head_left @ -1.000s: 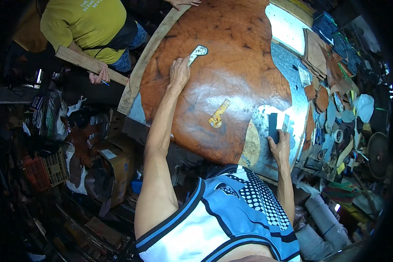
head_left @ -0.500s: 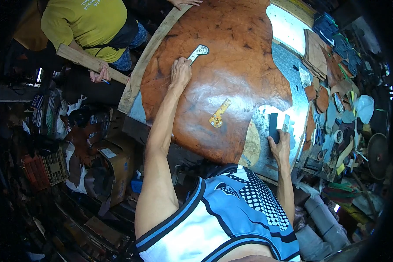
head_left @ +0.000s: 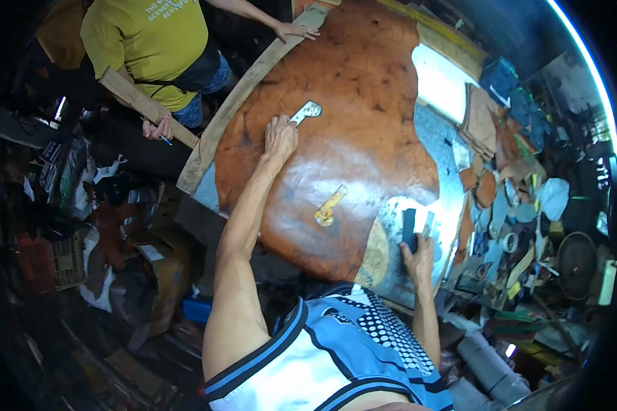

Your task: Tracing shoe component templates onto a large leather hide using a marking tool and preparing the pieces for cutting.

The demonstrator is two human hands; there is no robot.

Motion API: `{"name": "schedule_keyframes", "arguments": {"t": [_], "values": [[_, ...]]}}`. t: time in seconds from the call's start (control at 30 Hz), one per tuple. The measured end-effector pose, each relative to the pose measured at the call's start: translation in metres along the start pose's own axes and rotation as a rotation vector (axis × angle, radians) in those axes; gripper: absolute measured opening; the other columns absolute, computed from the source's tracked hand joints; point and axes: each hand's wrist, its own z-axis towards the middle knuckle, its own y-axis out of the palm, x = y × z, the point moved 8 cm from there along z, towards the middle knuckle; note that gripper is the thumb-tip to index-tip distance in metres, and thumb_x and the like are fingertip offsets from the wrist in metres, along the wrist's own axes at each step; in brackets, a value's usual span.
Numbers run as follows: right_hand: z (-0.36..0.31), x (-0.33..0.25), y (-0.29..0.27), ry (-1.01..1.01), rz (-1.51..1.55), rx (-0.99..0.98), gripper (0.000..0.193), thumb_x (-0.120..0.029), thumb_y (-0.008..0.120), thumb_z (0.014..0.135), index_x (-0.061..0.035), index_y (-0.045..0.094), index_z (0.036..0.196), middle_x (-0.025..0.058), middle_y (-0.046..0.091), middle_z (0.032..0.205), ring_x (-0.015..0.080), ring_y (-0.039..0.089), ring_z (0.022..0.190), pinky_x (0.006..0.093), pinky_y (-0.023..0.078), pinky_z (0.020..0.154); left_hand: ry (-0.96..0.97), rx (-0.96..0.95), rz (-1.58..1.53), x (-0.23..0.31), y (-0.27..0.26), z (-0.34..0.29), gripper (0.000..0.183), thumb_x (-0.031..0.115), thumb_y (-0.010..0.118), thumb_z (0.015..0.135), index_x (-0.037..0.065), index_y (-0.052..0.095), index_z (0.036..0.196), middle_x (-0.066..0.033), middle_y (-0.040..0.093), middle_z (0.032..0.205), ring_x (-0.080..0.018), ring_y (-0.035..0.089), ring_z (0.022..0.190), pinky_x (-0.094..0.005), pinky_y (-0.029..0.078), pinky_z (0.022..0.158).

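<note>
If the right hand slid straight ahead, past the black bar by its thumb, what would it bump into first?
Probably the edge of the brown leather, just ahead of the right hand and the black bar. How high the hand is, I can't tell.

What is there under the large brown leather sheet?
Beyond the leather sheet, a bluish-grey tabletop shows at right and lower left. Whatever the sheet covers cannot be seen.
</note>
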Motion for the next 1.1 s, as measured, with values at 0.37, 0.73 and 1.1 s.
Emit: {"name": "schedule_keyframes", "arguments": {"t": [0.37,0.73,1.1], "values": [[0.002,-0.011,-0.004,-0.010,0.002,0.033,0.051,-0.023,0.074,0.081,0.0033,0.057,0.121,0.0233,0.053,0.105,0.0403,0.054,0.099,0.0475,0.046,0.088,0.002,0.040,-0.072,0.072,0.006,-0.023,0.034,0.031,0.066,0.088,0.005,0.068,0.109,-0.0175,0.061,0.116,-0.0358,0.055,0.107,-0.0499,0.043,0.091],[-0.017,-0.013,-0.001,-0.128,0.015,0.241,0.052,-0.019,0.073,0.084,0.0001,0.055,0.129,0.0224,0.056,0.119,0.0401,0.054,0.105,0.0464,0.046,0.091,0.096,-0.006,-0.212,0.120,0.035,-0.061,0.037,0.034,0.067,0.088,0.007,0.067,0.113,-0.0207,0.054,0.134,-0.0395,0.045,0.127,-0.0518,0.038,0.102],[-0.030,-0.011,-0.013,-0.126,-0.003,0.235,0.039,-0.014,0.071,0.085,-0.0073,0.063,0.123,0.0196,0.056,0.120,0.0369,0.055,0.104,0.0454,0.047,0.091,0.030,0.029,-0.218,0.121,0.034,-0.072,0.040,0.034,0.067,0.088,0.006,0.065,0.116,-0.0207,0.053,0.135,-0.0408,0.043,0.129,-0.0521,0.034,0.106]]}}
